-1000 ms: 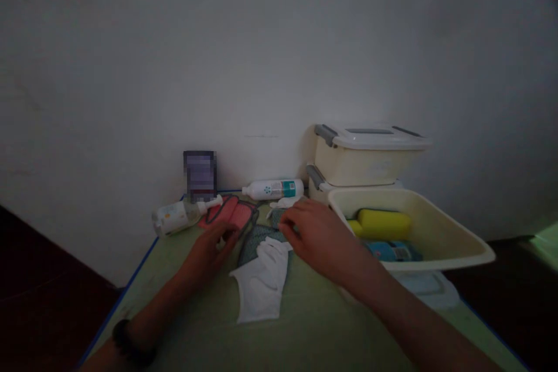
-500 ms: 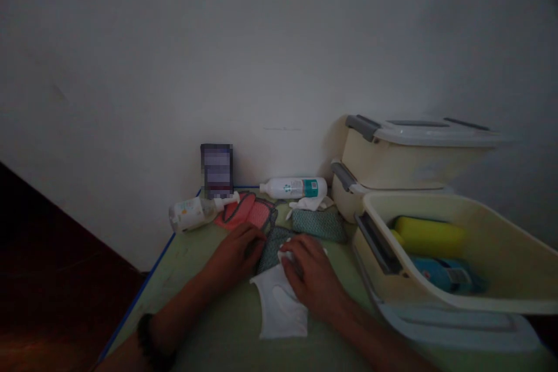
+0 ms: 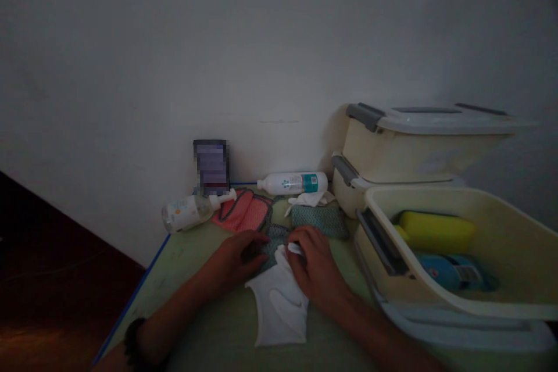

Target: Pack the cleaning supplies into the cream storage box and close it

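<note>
A white glove [image 3: 279, 305] lies flat on the green table [image 3: 204, 325]. My right hand [image 3: 316, 270] rests on its finger end, with thumb and fingers pinched on a white fingertip. My left hand [image 3: 238, 256] lies beside it, fingers curled down on a dark teal mesh cloth [image 3: 272, 244] that sits under the glove's top. A red mesh cloth [image 3: 244, 212] lies just beyond the left hand.
Another teal cloth [image 3: 320, 221] and crumpled white piece [image 3: 311, 199] lie behind. Two white bottles [image 3: 187, 214] [image 3: 294, 183] lie near the wall. Stacked lidded cream boxes [image 3: 410, 145] stand right; an open cream bin [image 3: 501, 296] holds a yellow item [image 3: 436, 231] and a blue packet [image 3: 455, 272].
My right hand came back from the teal cloth onto the glove and closed on its fingertip. The left hand stayed on the dark cloth. The view shifted left and closer.
</note>
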